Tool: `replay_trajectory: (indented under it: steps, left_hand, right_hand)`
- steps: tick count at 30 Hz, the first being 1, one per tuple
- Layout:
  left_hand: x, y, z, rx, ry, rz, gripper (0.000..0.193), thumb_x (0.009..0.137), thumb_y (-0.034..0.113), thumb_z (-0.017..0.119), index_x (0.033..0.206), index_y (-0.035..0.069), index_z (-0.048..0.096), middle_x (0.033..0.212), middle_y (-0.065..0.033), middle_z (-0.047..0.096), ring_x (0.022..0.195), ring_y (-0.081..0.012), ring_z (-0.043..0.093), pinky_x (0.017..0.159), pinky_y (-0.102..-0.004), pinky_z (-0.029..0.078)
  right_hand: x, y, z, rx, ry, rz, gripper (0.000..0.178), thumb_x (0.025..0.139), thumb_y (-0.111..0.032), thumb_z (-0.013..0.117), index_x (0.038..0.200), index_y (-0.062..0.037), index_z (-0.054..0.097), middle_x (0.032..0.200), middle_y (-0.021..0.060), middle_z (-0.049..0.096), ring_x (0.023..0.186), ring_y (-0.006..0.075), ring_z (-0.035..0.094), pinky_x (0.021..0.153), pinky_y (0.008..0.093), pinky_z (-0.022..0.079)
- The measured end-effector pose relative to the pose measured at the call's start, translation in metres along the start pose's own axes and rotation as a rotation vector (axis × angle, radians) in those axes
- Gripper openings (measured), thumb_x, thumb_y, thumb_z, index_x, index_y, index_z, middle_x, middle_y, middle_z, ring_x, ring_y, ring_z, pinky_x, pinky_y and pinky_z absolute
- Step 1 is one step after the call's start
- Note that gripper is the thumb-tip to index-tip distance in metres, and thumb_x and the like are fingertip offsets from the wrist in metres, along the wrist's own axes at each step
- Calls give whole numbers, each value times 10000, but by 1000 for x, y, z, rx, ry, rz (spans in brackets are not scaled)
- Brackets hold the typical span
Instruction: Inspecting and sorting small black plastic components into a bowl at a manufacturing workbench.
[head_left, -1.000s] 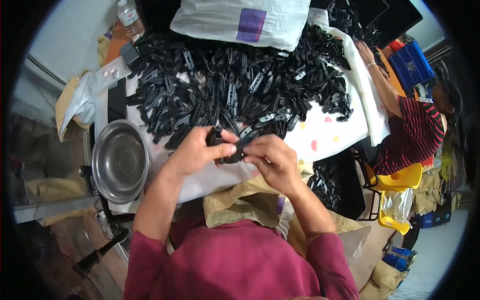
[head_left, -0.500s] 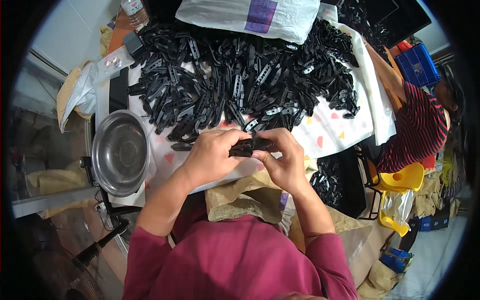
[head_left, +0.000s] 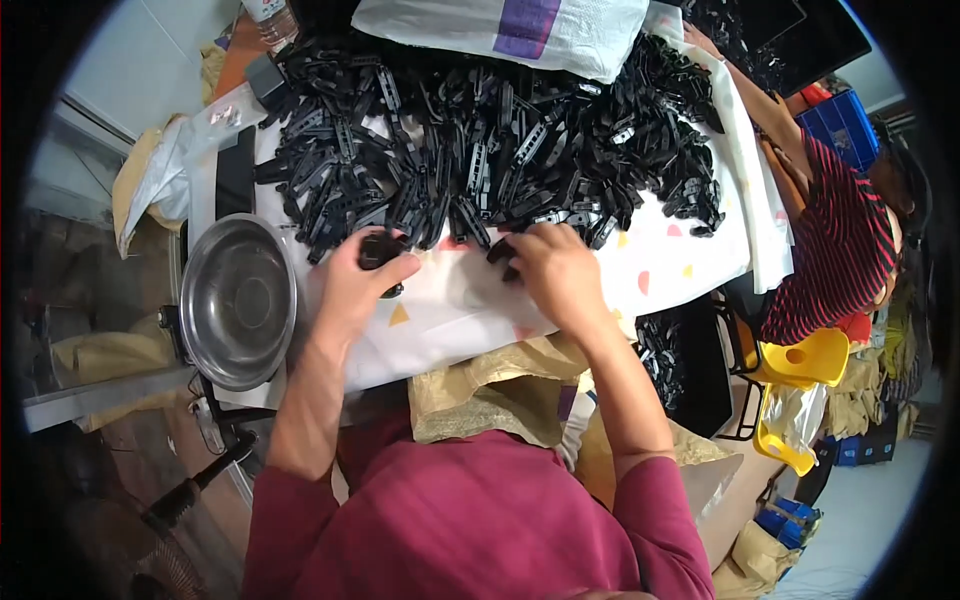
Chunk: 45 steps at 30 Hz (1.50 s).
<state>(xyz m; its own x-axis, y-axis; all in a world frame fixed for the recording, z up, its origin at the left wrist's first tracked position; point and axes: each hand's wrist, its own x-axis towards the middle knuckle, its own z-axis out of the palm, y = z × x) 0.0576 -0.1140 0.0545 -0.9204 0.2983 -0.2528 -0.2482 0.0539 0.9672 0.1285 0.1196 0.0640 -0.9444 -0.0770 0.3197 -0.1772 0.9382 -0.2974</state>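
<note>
Left hand point(head_left: 350, 282): clasping a black plastic part point(head_left: 378, 250) (blurred on my feed).
Right hand point(head_left: 561, 274): now drawn apart, at the parts pile point(head_left: 455, 140); its grip I can't tell.

Pale panelled wall point(head_left: 135, 75) upper left; yellow stool point(head_left: 800, 362) right; light greyish floor point(head_left: 860, 515) lower right.
</note>
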Motion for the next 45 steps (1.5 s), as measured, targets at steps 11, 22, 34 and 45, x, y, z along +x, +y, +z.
replay_trajectory:
  steps: [11, 22, 34, 45]
  left_hand:
    - [35, 5, 56, 1310, 226, 317, 202, 676, 199, 704, 800, 51, 646, 875, -110, 615, 878, -279, 584, 765, -358, 485]
    - [17, 20, 45, -25, -180, 148, 230, 710, 21, 739, 866, 39, 572, 783, 2, 581, 690, -89, 566, 615, -225, 454]
    - [-1, 37, 43, -567, -445, -81, 285, 731, 3, 691, 997, -7, 588, 829, -44, 615, 753, -142, 602, 716, -265, 485]
    - [0, 64, 31, -14, -654, 198, 344, 702, 132, 775, 983, 5, 623, 882, -25, 644, 788, -79, 574, 730, -237, 467]
  right_hand:
    - [17, -10, 25, -234, -145, -108, 160, 681, -83, 598, 840, -85, 620, 854, 64, 523, 834, 235, 521, 599, 298, 492]
    - [-1, -19, -17, 1667, 186, 588, 242, 861, 3, 551, 1101, 30, 530, 941, 139, 628, 714, 169, 627, 562, 265, 548]
    - [-13, -26, -14, 1717, 196, 507, 237, 803, 11, 614, 1038, 2, 582, 986, 160, 606, 719, 212, 628, 634, 262, 542]
    - [-8, -44, -49, 601, 362, -155, 251, 660, 47, 732, 882, -7, 626, 845, 120, 618, 732, 204, 612, 607, 272, 498]
